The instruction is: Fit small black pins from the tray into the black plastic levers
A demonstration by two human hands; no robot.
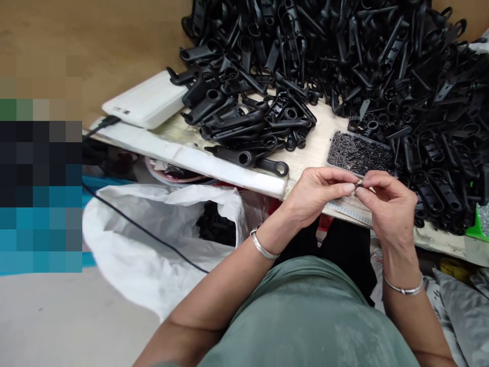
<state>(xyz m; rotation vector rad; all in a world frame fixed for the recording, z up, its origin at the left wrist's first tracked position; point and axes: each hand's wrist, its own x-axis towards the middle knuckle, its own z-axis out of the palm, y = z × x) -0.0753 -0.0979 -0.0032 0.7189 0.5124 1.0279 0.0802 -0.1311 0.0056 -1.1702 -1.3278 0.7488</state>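
Observation:
My left hand and my right hand meet fingertip to fingertip over the front edge of the table. Thumb and forefinger of each are pinched on a tiny dark piece, too small and too covered to name. Just beyond my fingers lies a clear shallow box filled with tiny dark metal parts. Black plastic parts with long arms and round ring ends lie loose on the table to the left of the box. A far larger heap of the same kind rises behind it.
A white flat device with a black cable rests on the table's left end. Below hangs an open white sack with black parts inside. At the right edge is a green tray. The white table edge runs before me.

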